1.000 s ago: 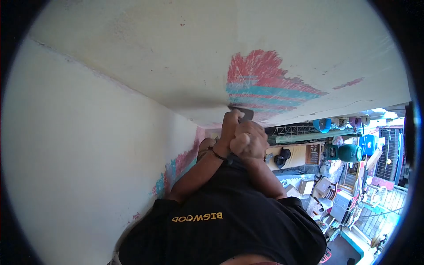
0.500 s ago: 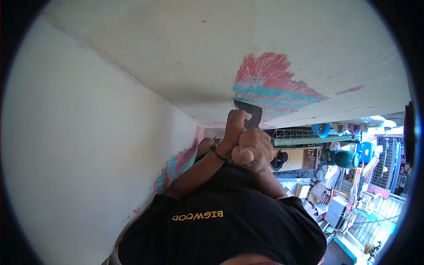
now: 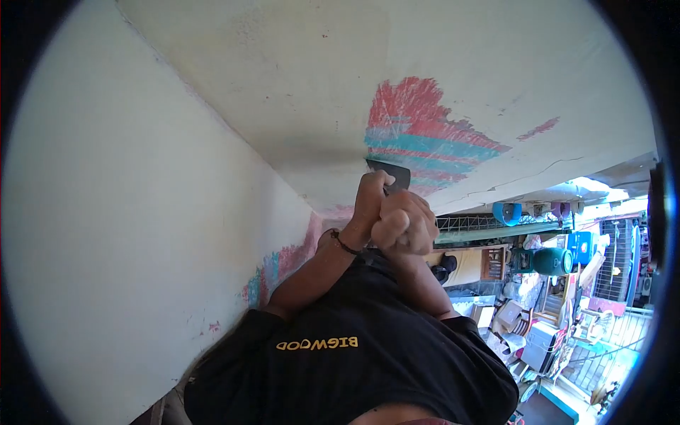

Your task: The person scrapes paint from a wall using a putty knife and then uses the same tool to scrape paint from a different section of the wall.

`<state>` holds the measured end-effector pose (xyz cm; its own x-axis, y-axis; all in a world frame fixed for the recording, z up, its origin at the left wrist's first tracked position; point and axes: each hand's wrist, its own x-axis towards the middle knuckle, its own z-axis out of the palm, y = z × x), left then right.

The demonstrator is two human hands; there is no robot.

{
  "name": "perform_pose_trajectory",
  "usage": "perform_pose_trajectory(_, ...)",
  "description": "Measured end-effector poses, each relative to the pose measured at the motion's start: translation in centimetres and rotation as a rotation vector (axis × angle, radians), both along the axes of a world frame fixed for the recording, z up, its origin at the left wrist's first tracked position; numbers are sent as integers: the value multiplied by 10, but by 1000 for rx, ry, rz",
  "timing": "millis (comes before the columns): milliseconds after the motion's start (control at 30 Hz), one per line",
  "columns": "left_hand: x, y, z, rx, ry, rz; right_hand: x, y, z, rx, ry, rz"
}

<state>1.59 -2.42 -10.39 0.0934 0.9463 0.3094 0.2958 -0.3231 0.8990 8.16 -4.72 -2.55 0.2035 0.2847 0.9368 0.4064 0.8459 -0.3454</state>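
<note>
A scraper [image 3: 392,174] is held in both hands against a cream plastered surface [image 3: 283,78], its dark blade set at the lower edge of a patch of red and teal paint [image 3: 425,131]. The left hand [image 3: 371,197], with a dark wristband [image 3: 345,245] on that arm, is closed high on the tool just behind the blade. The right hand [image 3: 405,224] is clenched in a fist lower down, and the handle is hidden inside it. Paint removal is judged to be the step in hand, with most of the patch not yet lifted. For the next stroke, the blade would have to be kept flat against the plaster and pushed up into the colour with firm pressure from both arms.

The patch lies near the right edge of the surface, where a thin crack [image 3: 549,168] runs, so gouging there is a risk. To the left, a side wall [image 3: 120,234] is met along a corner line, and more red and teal traces [image 3: 278,265] are seen low on it. A black shirt [image 3: 354,368] fills the bottom of the view. At the lower right, cluttered shelves, a green container [image 3: 553,261] and a railing [image 3: 613,319] are visible, well apart from the hands; nothing is seen between blade and paint.
</note>
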Motion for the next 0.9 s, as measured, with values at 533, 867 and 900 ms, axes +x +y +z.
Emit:
perform_pose_trajectory(533, -8, 10, -37, -110, -10, -148, 4, 18, -30, -90, -135, -187)
perform_pose_trajectory(867, -9, 9, -41, 2, 16, -61, 4, 12, -34, -82, -109, 9)
perform_pose_trajectory(900, -11, 7, -42, -49, 6, -97, 5, 10, -38, -138, -139, -26)
